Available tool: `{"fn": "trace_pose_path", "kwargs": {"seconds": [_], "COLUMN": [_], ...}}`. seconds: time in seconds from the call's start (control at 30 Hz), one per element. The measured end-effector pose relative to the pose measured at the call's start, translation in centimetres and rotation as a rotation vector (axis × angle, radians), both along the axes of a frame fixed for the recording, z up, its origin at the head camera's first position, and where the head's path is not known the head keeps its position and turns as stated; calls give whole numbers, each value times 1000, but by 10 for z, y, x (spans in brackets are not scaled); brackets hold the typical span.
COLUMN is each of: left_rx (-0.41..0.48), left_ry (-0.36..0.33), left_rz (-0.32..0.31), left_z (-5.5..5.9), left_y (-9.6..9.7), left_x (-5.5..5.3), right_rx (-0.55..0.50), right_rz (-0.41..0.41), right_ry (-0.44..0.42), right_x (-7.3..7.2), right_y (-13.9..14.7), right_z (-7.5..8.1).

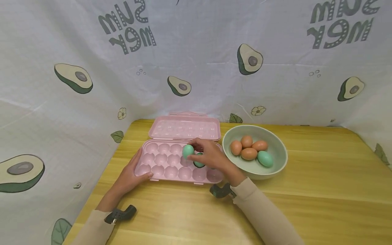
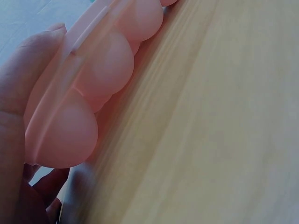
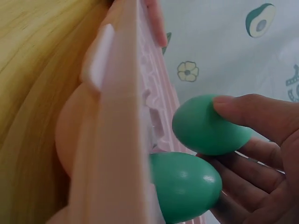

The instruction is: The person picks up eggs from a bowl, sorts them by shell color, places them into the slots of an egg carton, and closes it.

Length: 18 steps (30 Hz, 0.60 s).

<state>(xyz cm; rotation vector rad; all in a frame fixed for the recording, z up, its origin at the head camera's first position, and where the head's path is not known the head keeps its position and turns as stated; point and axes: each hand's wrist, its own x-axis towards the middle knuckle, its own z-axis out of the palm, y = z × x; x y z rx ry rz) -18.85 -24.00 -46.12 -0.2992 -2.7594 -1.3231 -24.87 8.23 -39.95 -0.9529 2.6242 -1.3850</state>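
Observation:
A pink plastic egg carton (image 1: 171, 172) lies open on the table, its lid (image 1: 185, 127) folded back toward the curtain. My left hand (image 1: 130, 173) grips the carton's left end; in the left wrist view the thumb (image 2: 39, 60) lies along the rim and fingers curl beneath. Above the cups, a green egg (image 1: 188, 151) is pinched between thumb and fingers of my right hand (image 1: 211, 154). Just below it, another green egg (image 3: 187, 186) sits in a cup. The right hand covers some of the back-right cups, so their contents are hidden.
Right of the carton stands a pale green bowl (image 1: 277, 163) with several brown eggs (image 1: 249, 153) and one green egg (image 1: 265, 159). A white curtain (image 1: 208, 85) with avocado prints hangs behind the wooden table (image 1: 321, 177).

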Motion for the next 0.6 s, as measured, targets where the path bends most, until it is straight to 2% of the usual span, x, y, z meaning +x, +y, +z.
{"fn": "trace_pose_path", "kwargs": {"seconds": [0.6], "left_rx": [10], "left_ry": [7], "left_rz": [-13], "left_z": [0], "left_y": [-1], "left_x": [-1], "right_rx": [144], "right_rz": [-10], "right_ry": [53], "right_x": [4], "right_y": [-5], "right_z": [-6]}}
